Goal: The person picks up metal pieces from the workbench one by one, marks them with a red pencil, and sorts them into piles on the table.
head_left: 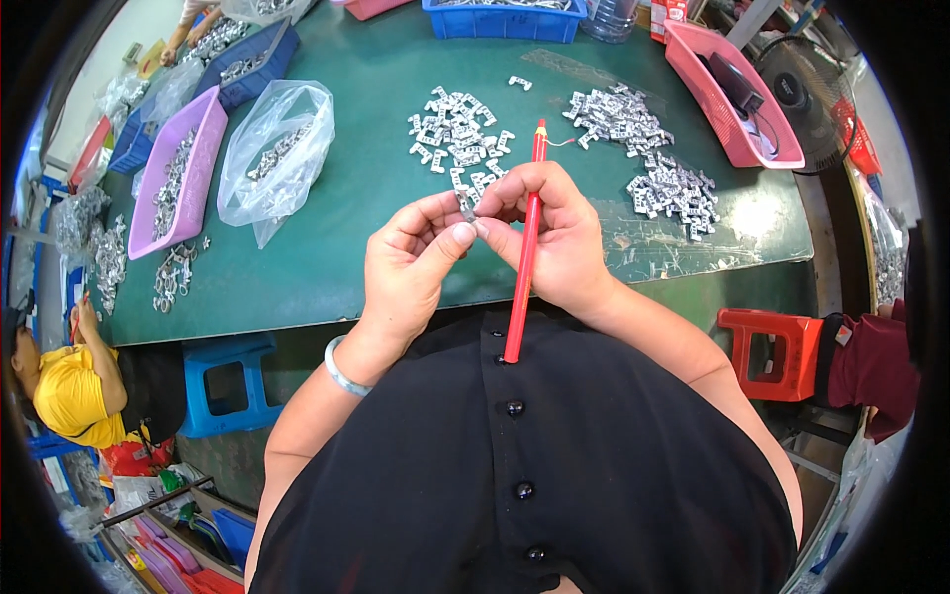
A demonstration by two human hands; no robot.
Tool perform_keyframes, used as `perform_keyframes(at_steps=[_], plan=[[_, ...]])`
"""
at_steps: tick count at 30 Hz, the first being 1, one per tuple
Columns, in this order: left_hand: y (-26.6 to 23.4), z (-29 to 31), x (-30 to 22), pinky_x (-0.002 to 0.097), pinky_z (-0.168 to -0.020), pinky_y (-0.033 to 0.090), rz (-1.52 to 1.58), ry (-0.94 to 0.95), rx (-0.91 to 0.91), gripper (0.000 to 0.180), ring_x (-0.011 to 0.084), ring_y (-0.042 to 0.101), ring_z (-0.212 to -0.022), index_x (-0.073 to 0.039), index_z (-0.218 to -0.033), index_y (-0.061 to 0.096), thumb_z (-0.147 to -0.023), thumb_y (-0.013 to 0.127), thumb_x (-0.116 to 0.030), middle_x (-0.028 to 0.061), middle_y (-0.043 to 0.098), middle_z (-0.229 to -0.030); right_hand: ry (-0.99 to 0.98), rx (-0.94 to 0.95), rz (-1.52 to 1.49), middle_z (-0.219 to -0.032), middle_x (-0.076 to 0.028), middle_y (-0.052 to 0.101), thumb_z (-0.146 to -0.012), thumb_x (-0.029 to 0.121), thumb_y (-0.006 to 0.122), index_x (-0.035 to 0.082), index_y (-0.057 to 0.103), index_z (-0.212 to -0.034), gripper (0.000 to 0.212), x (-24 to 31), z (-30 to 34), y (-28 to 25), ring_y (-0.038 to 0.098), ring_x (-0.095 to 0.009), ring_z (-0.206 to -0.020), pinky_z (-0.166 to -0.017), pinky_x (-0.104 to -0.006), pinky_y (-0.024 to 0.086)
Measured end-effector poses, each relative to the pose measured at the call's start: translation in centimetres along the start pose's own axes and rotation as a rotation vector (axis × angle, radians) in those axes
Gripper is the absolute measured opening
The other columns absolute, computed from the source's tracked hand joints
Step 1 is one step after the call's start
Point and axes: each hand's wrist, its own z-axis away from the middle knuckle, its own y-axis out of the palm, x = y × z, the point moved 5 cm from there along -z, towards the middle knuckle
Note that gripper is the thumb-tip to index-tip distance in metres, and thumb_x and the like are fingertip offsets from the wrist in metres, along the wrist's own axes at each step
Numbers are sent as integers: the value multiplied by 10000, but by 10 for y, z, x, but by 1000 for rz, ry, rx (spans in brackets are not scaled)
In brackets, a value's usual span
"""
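Note:
My left hand [411, 252] pinches a small silver metal part [466, 206] between thumb and fingertips, in front of my chest over the table's near edge. My right hand [562, 243] meets it there, its thumb and fingertips closed at the same part. A red peel-off grease pencil [522, 287] with a loose string near one end is tucked in my right hand, standing nearly upright in the picture. Just beyond my fingers a loose pile of small silver metal parts [455, 129] lies on the green table [366, 178]. My fingers partly hide the held piece.
Two denser piles of like parts [623, 117] lie to the right. Pink bins [727, 94], blue bins [505, 22] and a clear plastic bag [277, 158] of parts stand around the table. A person in yellow [79, 391] sits at left, near a blue stool [230, 386]; a red stool [767, 351] is at right.

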Motion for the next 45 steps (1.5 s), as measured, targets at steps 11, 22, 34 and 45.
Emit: perform_keyframes(at_steps=[11, 22, 34, 45], plan=[[-4, 0, 4, 245, -673, 457, 63, -47, 49, 297, 115, 546, -734, 37, -1092, 524, -824, 584, -76, 78, 597, -904, 3, -1, -64, -854, -43, 536, -765, -68, 585, 32, 452, -919, 227, 4, 0, 2, 553, -102, -783, -702, -239, 464], [-2, 2, 5, 257, -667, 470, 122, -82, 173, 277, 119, 560, -728, 26, -1109, 530, -902, 473, -149, 71, 599, -861, 43, -67, -2, -846, -30, 530, -760, -39, 596, 34, 476, -918, 212, -3, 0, -7, 539, -95, -778, -706, -234, 453], [-4, 2, 9, 248, -650, 468, 142, -119, 164, 254, 113, 555, -712, 23, -1076, 547, -906, 461, -145, 58, 595, -835, 56, -69, -54, -835, -31, 523, -766, -54, 580, 32, 467, -926, 214, -2, 1, -6, 539, -90, -768, -698, -232, 454], [0, 1, 11, 232, -635, 449, 116, -124, 105, 247, 102, 520, -685, 29, -1073, 549, -907, 452, -127, 39, 578, -797, -86, 42, -23, -737, -49, 530, -766, -91, 546, 14, 458, -891, 186, 13, 1, 7, 566, -106, -640, -569, -242, 470]])
